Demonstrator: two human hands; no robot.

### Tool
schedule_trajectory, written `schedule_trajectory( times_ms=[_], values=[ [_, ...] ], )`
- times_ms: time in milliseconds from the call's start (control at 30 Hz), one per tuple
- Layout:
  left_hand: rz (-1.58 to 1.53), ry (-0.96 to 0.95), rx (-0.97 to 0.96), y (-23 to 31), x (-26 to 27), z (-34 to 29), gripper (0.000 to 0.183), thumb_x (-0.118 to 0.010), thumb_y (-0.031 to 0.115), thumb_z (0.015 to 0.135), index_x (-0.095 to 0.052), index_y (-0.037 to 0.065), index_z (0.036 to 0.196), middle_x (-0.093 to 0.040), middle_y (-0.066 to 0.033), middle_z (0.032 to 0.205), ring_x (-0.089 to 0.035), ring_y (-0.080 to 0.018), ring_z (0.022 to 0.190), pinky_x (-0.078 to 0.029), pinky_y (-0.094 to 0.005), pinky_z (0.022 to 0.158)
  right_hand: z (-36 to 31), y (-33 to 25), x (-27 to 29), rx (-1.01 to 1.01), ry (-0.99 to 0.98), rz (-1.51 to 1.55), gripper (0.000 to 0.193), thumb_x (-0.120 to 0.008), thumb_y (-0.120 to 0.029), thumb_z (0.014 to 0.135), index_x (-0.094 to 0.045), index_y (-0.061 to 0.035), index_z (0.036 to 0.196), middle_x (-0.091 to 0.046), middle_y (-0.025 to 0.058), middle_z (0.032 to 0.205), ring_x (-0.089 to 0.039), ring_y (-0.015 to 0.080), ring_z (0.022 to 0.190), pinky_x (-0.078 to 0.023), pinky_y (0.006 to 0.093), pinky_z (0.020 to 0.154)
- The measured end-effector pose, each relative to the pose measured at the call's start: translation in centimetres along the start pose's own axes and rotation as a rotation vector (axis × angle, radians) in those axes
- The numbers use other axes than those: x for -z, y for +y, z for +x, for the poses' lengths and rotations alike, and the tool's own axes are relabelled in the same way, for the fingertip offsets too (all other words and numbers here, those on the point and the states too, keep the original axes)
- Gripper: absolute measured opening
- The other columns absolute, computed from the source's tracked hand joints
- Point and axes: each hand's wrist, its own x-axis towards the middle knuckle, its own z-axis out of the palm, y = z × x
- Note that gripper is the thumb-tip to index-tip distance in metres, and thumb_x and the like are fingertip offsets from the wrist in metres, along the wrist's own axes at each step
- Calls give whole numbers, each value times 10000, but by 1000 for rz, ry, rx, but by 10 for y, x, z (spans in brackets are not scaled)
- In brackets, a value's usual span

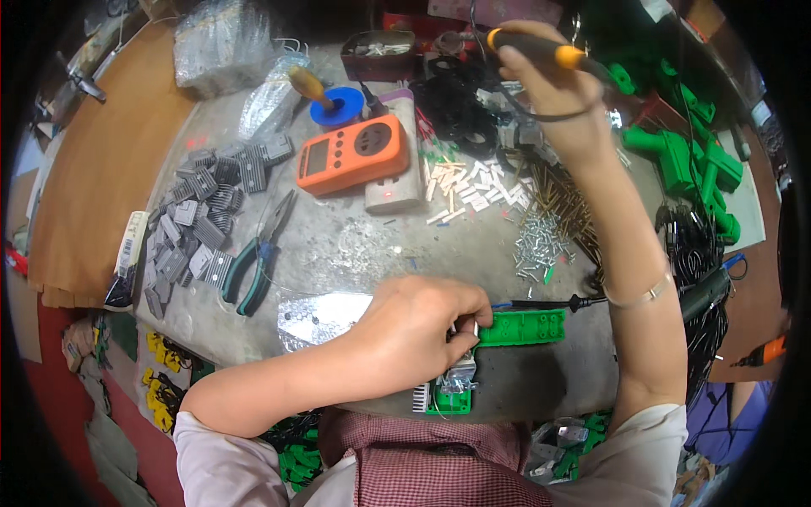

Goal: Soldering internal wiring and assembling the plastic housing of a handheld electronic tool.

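Note:
Bent over the front edge of the bench, my left hand (414,325) is closed, its fingers pinched at the left end of a long green plastic housing (528,328). A small pale piece shows at the fingertips, too small to name. Just below the fingers, a clear part and a grey finned metal piece (421,398) sit by another green plastic part (449,400), partly covered by the hand. Raised at the far right, my right hand (553,89) wraps round a black handled tool (532,49) with yellow-orange bands, shaped like a screwdriver. A dark cord runs near that wrist.
Left on the bench lie grey finned metal blocks (203,198) and pliers (258,258). An orange meter (353,155) rests on a power strip (395,193). Screws (541,241) and white pieces (481,184) are heaped right of it. Green housings (676,160) and black cables (688,245) crowd the right side.

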Motion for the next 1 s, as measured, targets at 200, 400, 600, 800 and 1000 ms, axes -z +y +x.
schedule_trajectory(
  times_ms=[200,400,600,800,1000],
  values=[
    [15,0,-28,-4,-1,1,198,-728,38,750,-680,66,940,-685,-86,851,-648,-254,682,-514,-360,629,3,66,-6,-23,-158,-421,522,-633,-48,839,-535,-85,1350,-685,175,1154,-665,349,1059,-522,370,909],
    [-22,23,-84,-6,-1,4,198,-730,-13,717,-680,40,902,-667,-111,803,-662,-266,711,-518,-347,634,-17,0,40,-24,-158,-417,476,-543,32,835,-547,0,1310,-642,167,1229,-622,232,1122,-466,306,954],
    [-41,43,-68,-12,-1,2,202,-747,-30,709,-691,28,894,-663,-94,762,-626,-211,629,-483,-312,569,-166,-138,42,-472,-223,-260,295,-718,5,790,-632,-34,1069,-639,89,974,-617,128,791,-513,252,677],
    [-24,-13,36,2,0,4,229,-773,-20,712,-709,45,922,-653,-15,750,-393,-68,494,-310,-243,451,-244,-150,12,-527,-257,-151,522,-867,-141,690,-635,-51,1149,-581,109,1115,-635,226,886,-553,307,663],
    [31,0,81,5,2,2,240,-776,-15,707,-729,62,929,-646,14,752,-361,-47,499,-286,-228,444,-247,-146,5,-513,-247,-154,535,-839,-152,715,-627,-30,1191,-578,107,1103,-634,245,916,-551,327,726]
  ],
)
